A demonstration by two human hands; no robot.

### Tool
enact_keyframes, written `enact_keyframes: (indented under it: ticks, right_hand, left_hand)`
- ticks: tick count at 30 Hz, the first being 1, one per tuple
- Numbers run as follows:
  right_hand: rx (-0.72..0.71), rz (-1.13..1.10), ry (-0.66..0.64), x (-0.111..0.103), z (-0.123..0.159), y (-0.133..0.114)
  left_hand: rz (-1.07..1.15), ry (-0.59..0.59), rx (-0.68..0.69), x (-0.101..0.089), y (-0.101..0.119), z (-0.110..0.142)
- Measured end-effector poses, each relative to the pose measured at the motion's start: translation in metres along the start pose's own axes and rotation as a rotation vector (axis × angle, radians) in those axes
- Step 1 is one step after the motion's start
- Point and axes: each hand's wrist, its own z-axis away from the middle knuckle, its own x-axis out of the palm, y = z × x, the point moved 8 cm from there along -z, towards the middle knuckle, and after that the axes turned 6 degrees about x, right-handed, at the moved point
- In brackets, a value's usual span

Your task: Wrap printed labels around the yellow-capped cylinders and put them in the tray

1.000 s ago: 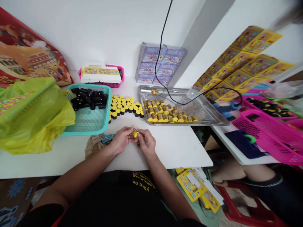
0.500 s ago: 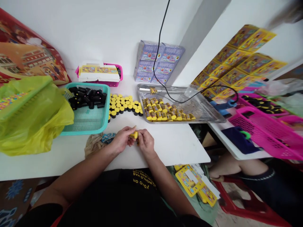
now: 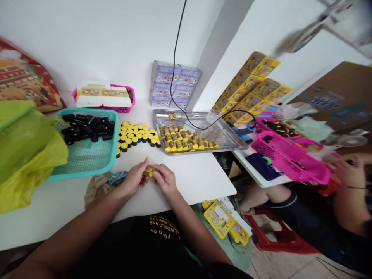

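My left hand (image 3: 136,177) is closed round a small yellow labelled cylinder (image 3: 148,171) above the white table. The fingers of my right hand (image 3: 165,179) pinch the same cylinder from the other side. Part of it is hidden by my fingers. Beyond my hands, a metal tray (image 3: 232,145) bears many yellow printed cylinders (image 3: 177,140). Left of the tray, black cylinders with yellow tops (image 3: 135,133) stand packed together on the table. A turquoise basket (image 3: 87,172) holds black tubes (image 3: 87,127). Beside my left forearm lies a crumpled beige and blue cloth (image 3: 100,188).
Purple boxes (image 3: 176,83) and yellow boxes (image 3: 250,89) are stacked by the wall. A black cable (image 3: 174,58) hangs down across the tray. Pink baskets (image 3: 286,159) stand on the right-hand table. Another person's arm (image 3: 350,197) and legs show at right. A yellow-green bag (image 3: 31,143) sits at left.
The view has swung right, so the table's contents appear further left and the other person's arm has come into sight. Both hands still hold the yellow cylinder, which is turned slightly differently.
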Motion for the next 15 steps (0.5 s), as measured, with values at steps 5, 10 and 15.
enact_keyframes:
  ticks: [5,10,15]
  right_hand:
    - [-0.008,0.198,0.081,-0.011,0.003,-0.004]
    - [0.133,0.429,0.444,-0.103,-0.038,0.031]
    - [0.329,0.846,0.597,-0.187,-0.107,0.066]
  left_hand:
    - [-0.055,-0.044,0.093,0.005,0.006,0.004]
    - [-0.095,-0.001,0.063,-0.002,0.006,-0.001]
    - [-0.157,0.036,0.142,-0.011,0.007,-0.012]
